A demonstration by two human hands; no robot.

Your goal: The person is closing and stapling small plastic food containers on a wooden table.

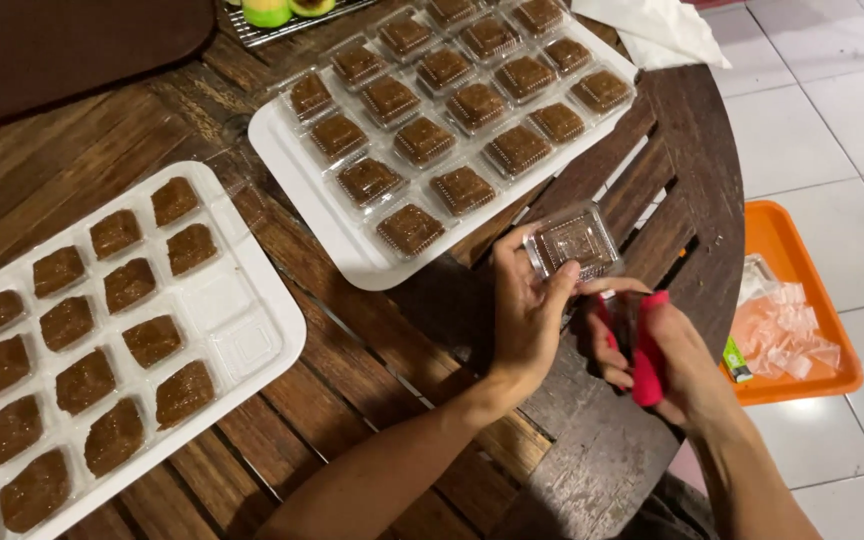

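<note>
My left hand (527, 315) holds a small clear plastic box (574, 240) by its near edge, above the right rim of the round wooden table (372, 340). My right hand (667, 360) is shut on a red stapler-like tool (644, 350), touching the box's lower right corner. Just left of the box lies a white tray (297, 190) of brown squares, each packed in a clear box. Further left, a white moulded tray (242, 320) holds several bare brown squares, with some cells empty.
An orange tray (787, 260) with clear plastic pieces and a small green item sits on the white tiled floor at the right. White cloth (662, 30) lies at the table's far edge. A wire rack with green and yellow pieces (272, 15) stands at the top.
</note>
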